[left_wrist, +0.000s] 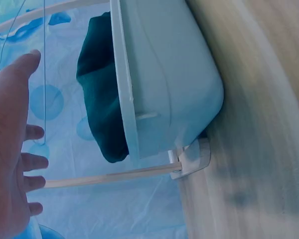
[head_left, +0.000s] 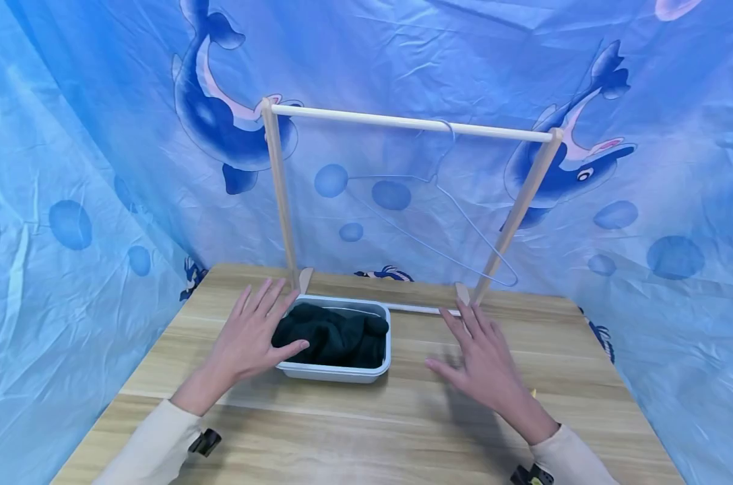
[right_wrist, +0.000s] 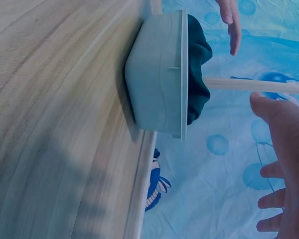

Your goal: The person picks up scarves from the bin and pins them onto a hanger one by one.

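Observation:
A white plastic tub [head_left: 342, 374] stands on the wooden table, filled with a bunched dark green cloth [head_left: 330, 337] that rises above its rim. My left hand [head_left: 251, 337] hovers at the tub's left side, fingers spread and holding nothing; its thumb overlaps the tub's corner in the head view. To the right of the tub, my right hand [head_left: 482, 357] is held over the table, fingers spread, with nothing in it. Behind them a thin light wire hanger [head_left: 427, 178] hangs from the top bar of a wooden rack [head_left: 403, 121].
The rack's left post [head_left: 279, 195] and right post [head_left: 518, 209] stand near the table's back edge, joined low down by a white bar [head_left: 418, 308]. A blue curtain [head_left: 366, 60] printed with dolphins surrounds the wooden table [head_left: 342, 431] at the back and sides.

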`<state>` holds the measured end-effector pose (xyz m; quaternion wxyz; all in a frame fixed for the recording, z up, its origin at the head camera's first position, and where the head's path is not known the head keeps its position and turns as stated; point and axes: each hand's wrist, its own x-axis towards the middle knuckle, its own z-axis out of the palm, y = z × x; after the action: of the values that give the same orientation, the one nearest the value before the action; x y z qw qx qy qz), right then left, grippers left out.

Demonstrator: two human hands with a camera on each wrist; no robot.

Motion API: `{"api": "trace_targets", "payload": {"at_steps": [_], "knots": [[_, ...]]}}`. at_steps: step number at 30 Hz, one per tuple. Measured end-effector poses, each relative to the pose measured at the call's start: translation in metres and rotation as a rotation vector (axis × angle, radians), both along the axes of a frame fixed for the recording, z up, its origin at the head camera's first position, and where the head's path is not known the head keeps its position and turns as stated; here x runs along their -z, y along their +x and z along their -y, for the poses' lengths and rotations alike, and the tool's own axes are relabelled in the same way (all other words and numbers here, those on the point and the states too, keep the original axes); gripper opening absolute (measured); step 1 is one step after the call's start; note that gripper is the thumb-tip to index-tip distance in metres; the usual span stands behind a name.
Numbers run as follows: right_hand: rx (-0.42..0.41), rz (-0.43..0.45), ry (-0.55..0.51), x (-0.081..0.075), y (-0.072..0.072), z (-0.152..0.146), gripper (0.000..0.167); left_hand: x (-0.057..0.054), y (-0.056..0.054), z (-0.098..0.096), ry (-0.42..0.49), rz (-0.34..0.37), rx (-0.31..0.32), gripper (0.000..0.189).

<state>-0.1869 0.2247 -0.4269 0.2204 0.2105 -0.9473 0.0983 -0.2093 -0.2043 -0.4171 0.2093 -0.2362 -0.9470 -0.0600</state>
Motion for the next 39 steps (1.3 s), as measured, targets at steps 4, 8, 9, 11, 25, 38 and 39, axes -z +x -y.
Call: {"api": "trace_targets", "payload": {"at_steps": [4, 8, 9, 11, 25, 38, 39], "knots": [[-0.067, -0.024, -0.034, 0.003, -0.007, 0.007, 0.093, -0.003, -0.008, 0.0, 0.02, 0.015, 0.046, 0.091], [-0.128, -0.036, -0.091, 0.009, -0.015, 0.018, 0.089, -0.003, -0.016, -0.002, 0.034, 0.06, 0.088, 0.091], [-0.139, -0.029, -0.104, 0.012, -0.016, 0.021, 0.087, -0.002, -0.017, -0.002, 0.034, 0.074, 0.098, 0.091], [-0.16, -0.007, -0.133, 0.017, -0.019, 0.027, 0.085, -0.002, -0.02, -0.004, 0.039, 0.103, 0.117, 0.091], [-0.209, 0.14, -0.296, 0.052, -0.028, 0.057, 0.071, 0.011, -0.033, -0.014, 0.168, 0.189, 0.201, 0.081], [-0.237, 0.223, -0.37, 0.064, -0.029, 0.071, 0.063, 0.025, -0.039, -0.015, 0.286, 0.241, 0.237, 0.064], [-0.238, 0.228, -0.378, 0.065, -0.029, 0.071, 0.062, 0.025, -0.039, -0.015, 0.293, 0.247, 0.236, 0.063]]}}
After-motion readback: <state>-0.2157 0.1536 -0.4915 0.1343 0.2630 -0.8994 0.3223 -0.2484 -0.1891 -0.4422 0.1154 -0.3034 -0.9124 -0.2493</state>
